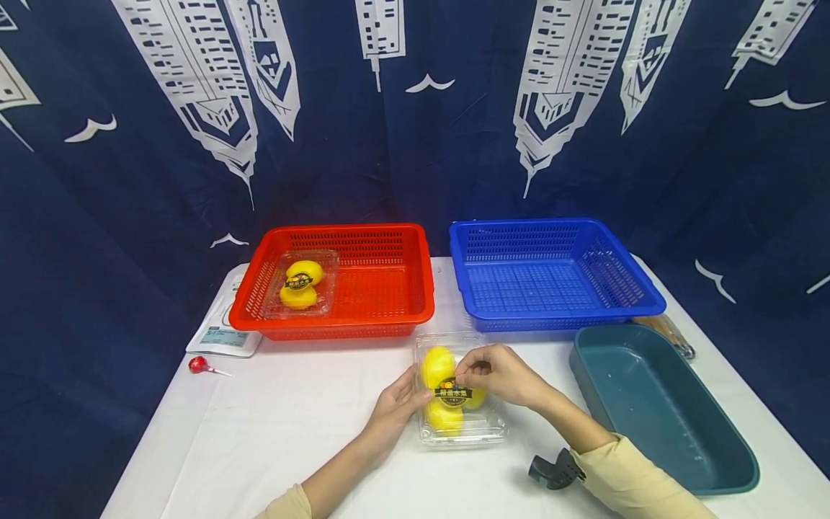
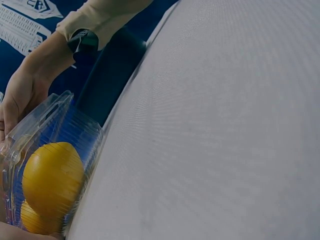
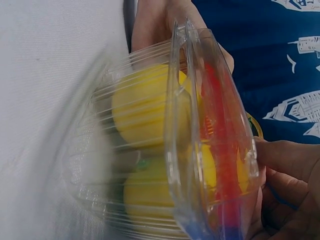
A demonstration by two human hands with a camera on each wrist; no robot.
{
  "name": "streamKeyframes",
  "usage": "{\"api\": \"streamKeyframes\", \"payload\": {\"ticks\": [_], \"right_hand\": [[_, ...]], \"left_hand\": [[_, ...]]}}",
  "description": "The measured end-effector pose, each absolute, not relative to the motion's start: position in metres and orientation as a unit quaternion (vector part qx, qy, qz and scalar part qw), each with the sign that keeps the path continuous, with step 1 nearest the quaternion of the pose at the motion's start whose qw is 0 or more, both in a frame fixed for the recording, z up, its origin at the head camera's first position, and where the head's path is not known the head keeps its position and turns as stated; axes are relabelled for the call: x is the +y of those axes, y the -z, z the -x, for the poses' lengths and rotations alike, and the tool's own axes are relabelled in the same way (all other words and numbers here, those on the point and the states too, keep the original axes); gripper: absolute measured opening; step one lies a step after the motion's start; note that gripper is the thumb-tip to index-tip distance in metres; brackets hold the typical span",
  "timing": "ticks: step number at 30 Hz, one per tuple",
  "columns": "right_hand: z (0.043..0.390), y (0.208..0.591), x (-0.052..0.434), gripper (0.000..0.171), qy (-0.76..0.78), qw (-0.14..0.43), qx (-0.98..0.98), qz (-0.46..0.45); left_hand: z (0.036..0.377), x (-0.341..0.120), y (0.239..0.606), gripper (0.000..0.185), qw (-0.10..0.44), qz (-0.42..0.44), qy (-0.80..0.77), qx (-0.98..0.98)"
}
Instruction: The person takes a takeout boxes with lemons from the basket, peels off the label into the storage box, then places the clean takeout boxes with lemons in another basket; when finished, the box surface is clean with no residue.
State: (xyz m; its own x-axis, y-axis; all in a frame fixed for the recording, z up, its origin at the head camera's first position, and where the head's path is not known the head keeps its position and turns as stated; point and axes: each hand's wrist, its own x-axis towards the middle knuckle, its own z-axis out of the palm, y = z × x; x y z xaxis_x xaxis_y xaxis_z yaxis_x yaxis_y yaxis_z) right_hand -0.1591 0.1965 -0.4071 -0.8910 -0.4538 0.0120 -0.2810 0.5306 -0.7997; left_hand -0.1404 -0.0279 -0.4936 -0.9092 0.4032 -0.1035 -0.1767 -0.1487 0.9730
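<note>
A clear plastic clamshell box [image 1: 462, 425] holding yellow lemons [image 1: 438, 365] lies on the white table [image 1: 285, 432], near its front middle. My left hand [image 1: 415, 393] grips the box's left side, thumb on the lid. My right hand [image 1: 462, 379] pinches at the black label [image 1: 452, 393] on the lid. The left wrist view shows a lemon [image 2: 52, 177] through the ribbed box wall. In the right wrist view the box [image 3: 175, 150] fills the frame, with my right fingers [image 3: 287, 165] on its lid.
A red basket [image 1: 389, 288] at the back left holds a second clamshell of lemons [image 1: 301, 285]. Beside it stands a blue basket [image 1: 551, 277], with a teal tub [image 1: 655, 404] to the right. A red lollipop [image 1: 199, 365] and a white packet [image 1: 220, 337] lie far left.
</note>
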Motion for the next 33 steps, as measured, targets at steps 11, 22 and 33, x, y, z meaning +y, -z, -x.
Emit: {"api": "streamKeyframes", "payload": {"ticks": [11,22,33], "right_hand": [[0.1592,0.4071,0.1970,0.006,0.442,0.110,0.865,0.209],[0.1590,0.4060,0.1980,0.007,0.454,0.120,0.859,0.205],[0.1588,0.4051,0.1982,0.008,0.457,0.124,0.857,0.204]], "left_hand": [[0.1418,-0.0277,0.4967,0.080,0.195,-0.087,-0.752,0.624],[0.1417,-0.0276,0.4971,0.080,0.193,-0.084,-0.751,0.626],[0.1411,-0.0276,0.4966,0.079,0.188,-0.093,-0.749,0.629]]}}
